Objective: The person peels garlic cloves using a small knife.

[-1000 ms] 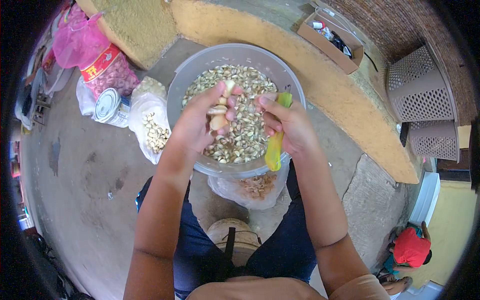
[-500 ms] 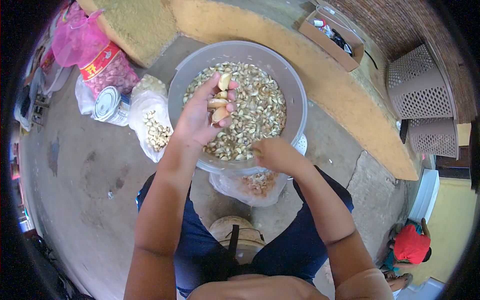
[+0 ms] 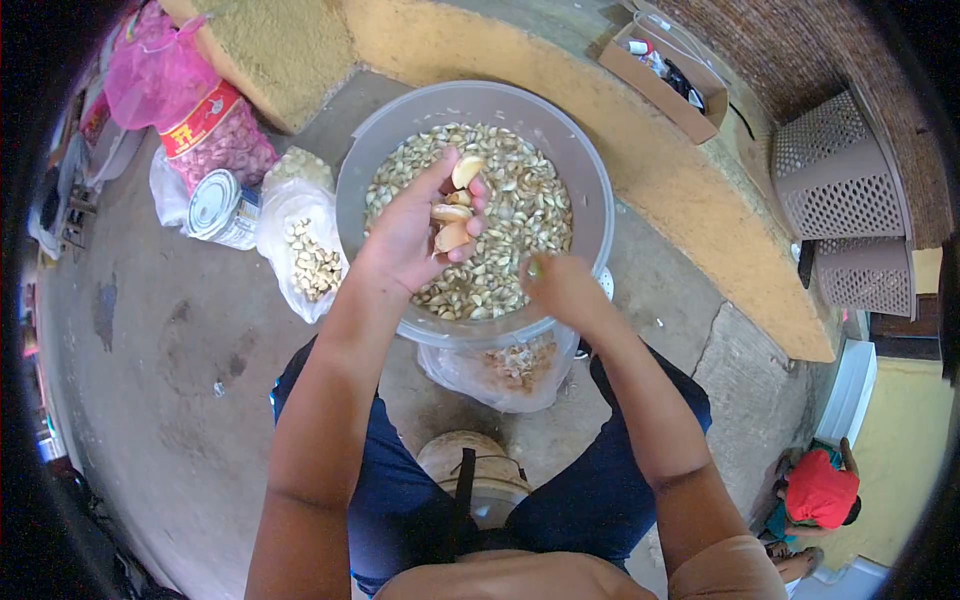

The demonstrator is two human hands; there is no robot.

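A large grey tub (image 3: 592, 180) stands before me, filled with garlic cloves (image 3: 520, 195) in liquid. Over its left half, my left hand (image 3: 415, 225) is palm up with fingers curled round several garlic cloves (image 3: 452, 236); one clove sits at the fingertips. My right hand (image 3: 565, 288) is above the tub's lower right rim, its fingers closed and blurred, with something small and greenish at the fingertips that I cannot make out. Below the tub lies a clear plastic bag (image 3: 520, 375) with garlic skins.
Left of the tub are a white bag with peeled cloves (image 3: 312, 262), a tin (image 3: 222, 208) and a pink mesh sack (image 3: 225, 140). A low yellow wall (image 3: 650, 150) bears a cardboard box (image 3: 665, 88). A person in red (image 3: 822, 490) is at the lower right.
My left hand has shifted slightly right with its cloves. My right hand has moved a little right and up, toward the tub's edge.
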